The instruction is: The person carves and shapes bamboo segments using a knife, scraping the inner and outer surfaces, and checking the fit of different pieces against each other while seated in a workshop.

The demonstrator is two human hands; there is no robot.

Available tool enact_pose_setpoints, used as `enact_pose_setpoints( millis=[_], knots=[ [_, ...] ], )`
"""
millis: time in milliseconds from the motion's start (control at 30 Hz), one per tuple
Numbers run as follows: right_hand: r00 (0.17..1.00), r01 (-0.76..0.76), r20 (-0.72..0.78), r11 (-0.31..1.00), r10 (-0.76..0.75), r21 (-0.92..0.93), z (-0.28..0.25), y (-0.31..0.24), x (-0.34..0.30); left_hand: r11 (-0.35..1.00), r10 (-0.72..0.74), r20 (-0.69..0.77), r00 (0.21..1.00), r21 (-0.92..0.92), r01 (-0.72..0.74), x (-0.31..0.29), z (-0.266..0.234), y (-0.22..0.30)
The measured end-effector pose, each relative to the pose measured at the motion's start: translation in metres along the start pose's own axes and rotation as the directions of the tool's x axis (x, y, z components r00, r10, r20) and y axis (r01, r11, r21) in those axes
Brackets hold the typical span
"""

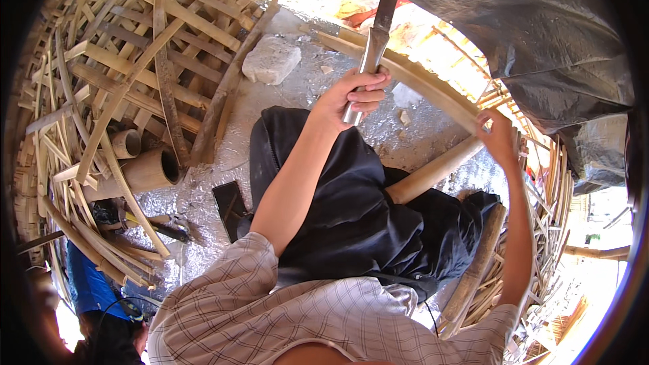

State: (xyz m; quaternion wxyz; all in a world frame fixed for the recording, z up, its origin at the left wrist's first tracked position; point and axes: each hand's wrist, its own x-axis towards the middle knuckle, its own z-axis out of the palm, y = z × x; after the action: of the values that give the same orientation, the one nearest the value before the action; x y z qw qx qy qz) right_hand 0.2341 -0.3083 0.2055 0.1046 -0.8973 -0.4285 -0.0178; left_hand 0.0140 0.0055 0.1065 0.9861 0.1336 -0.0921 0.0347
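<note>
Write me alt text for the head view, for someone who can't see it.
The left hand grips a flat-bladed metal tool; the right hand is at one end of a bamboo length. Crossed bamboo strips stand at left.

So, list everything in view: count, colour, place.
metal tool: one, silver and dark, top centre
bamboo lengths: at least three, tan, centre and right
bamboo lattice: one, tan, upper left
bamboo tubes: two, tan, left
stone: one, grey, upper left
phone: one, black, left centre
small tools: count unclear, dark, left
thin bamboo strips: many, tan, right
plastic sheet: one, black, upper right
something blue: one, lower left
shirt: one, white checked, bottom
trousers: one, black, centre
left grip: one, around metal tool
right grip: one, at bamboo lengths
</note>
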Motion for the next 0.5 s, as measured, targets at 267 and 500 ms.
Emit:
enact_pose_setpoints(
  millis=[267,500],
  knots=[
    [0.98,0.198,0.1,0.921,-0.174,-0.336,-0.12,-0.087,0.036,0.999,0.031,0.036,0.999,-0.009,-0.031,-0.012,0.003,0.011],
    [0.929,0.339,0.091,0.729,-0.358,-0.595,-0.201,-0.072,0.047,0.992,0.123,0.052,0.991,-0.021,-0.122,-0.018,-0.004,0.034]
  ],
)
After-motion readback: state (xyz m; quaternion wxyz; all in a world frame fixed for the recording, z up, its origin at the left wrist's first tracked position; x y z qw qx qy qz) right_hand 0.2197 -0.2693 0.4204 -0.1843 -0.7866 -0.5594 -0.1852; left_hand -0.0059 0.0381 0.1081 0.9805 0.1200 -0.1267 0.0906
